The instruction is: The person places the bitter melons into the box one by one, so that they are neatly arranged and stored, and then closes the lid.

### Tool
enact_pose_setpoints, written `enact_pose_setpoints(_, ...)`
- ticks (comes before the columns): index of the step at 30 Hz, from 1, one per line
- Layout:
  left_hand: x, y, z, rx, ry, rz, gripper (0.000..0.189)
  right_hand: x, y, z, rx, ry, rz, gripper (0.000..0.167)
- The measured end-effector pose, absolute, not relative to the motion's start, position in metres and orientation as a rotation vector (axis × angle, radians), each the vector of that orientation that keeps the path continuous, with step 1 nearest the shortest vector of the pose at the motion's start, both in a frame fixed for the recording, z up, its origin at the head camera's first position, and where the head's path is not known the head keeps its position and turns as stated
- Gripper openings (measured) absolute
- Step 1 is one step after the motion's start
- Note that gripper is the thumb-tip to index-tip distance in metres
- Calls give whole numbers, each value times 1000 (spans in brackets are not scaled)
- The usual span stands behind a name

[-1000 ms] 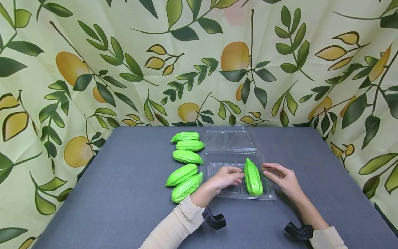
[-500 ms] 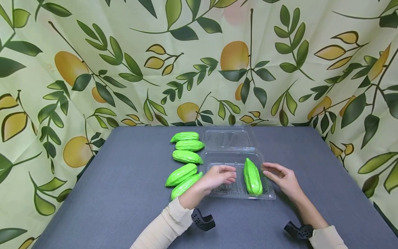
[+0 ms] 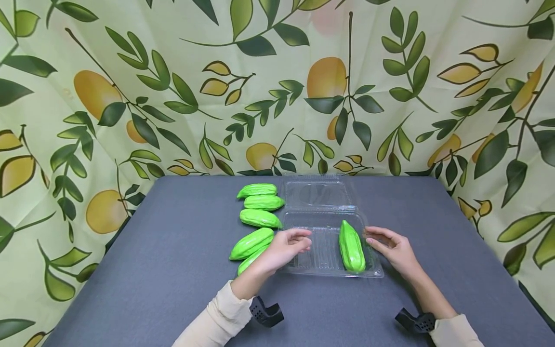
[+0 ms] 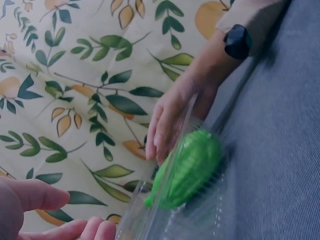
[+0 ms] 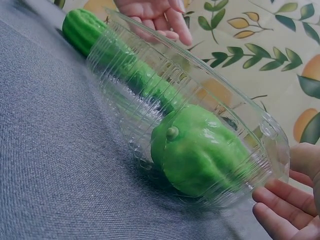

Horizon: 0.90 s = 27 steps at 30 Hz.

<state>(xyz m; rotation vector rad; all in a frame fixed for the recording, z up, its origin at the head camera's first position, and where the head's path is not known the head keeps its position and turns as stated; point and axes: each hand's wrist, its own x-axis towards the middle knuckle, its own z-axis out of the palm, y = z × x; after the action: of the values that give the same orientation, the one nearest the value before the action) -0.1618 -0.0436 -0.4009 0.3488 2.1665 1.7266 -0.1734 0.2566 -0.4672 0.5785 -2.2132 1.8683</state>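
One gourd peeks past loose left hand; unclear whether right hand grips container.

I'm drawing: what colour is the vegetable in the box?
The vegetable is bright green, clearest in head view.

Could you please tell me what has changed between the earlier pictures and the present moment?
The left hand moved to the left, away from the green vegetable in the clear box and toward the vegetables on the table; its wrist now hides more of the nearest one. The right hand stayed at the box's right edge. The box and all vegetables stayed in place.
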Motion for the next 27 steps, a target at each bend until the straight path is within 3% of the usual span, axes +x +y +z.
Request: enact_pose_setpoints(27,-166,-113,-398,241,2352,1825,36,-173,258,-467,588,-2213,1892,30)
